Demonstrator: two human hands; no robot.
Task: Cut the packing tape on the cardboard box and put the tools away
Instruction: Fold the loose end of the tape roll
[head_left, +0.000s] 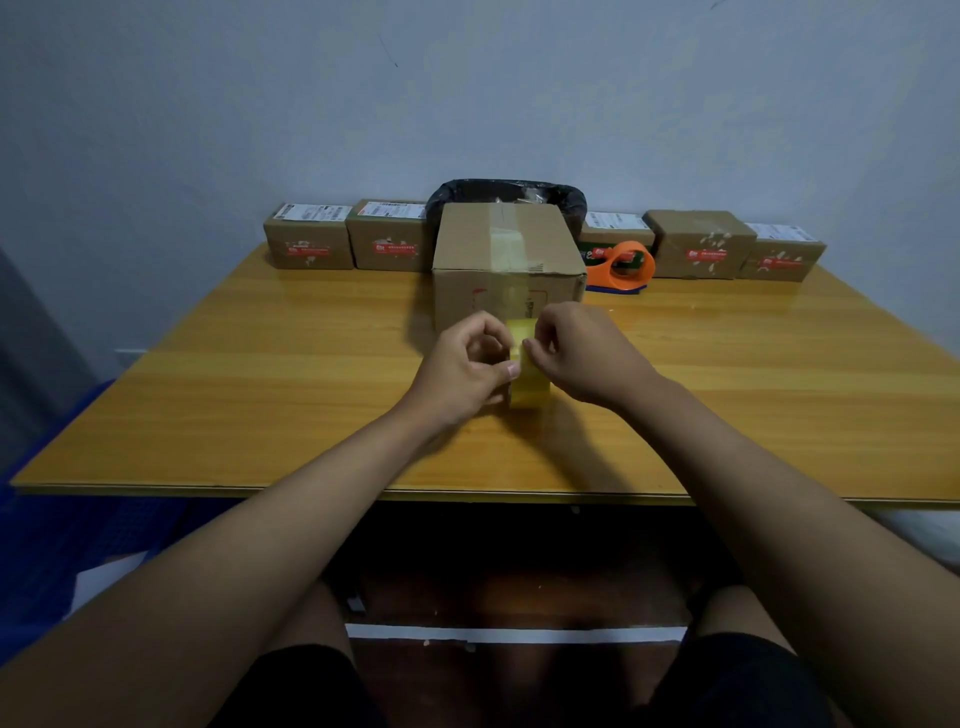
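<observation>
Two hands meet just in front of the big cardboard box (506, 260). Left hand (462, 371) grips the yellow tape roll (527, 371), standing upright between them; right hand (576, 351) pinches its loose end.

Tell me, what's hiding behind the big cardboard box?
Behind the big cardboard box stands a bin lined with a black bag. Only its rim and upper part show; the box covers the rest. What lies inside the bin is too unclear to name.
</observation>
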